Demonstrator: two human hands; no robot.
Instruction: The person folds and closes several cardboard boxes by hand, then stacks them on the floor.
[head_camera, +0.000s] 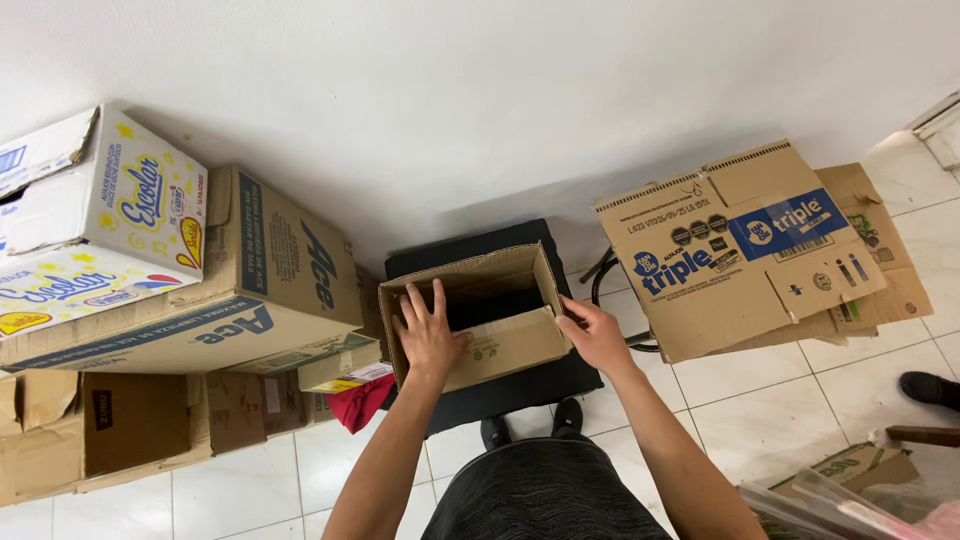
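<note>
A small open brown cardboard box (505, 345) rests on a black seat (470, 395) against the white wall. My left hand (428, 335) lies flat on the box's near-left flap, fingers spread, pressing it down. My right hand (596, 335) grips the box's right edge at the corner, fingers curled around it. The inside of the box is dark and I cannot tell what it holds.
A stack of large cardboard boxes (180, 290) fills the left side, with a red cloth (358, 402) beneath. Flattened cartons (750, 250) lean against the wall at right. Another person's black shoe (928, 388) is at the far right. Plastic-wrapped cardboard (840, 490) lies bottom right on white floor tiles.
</note>
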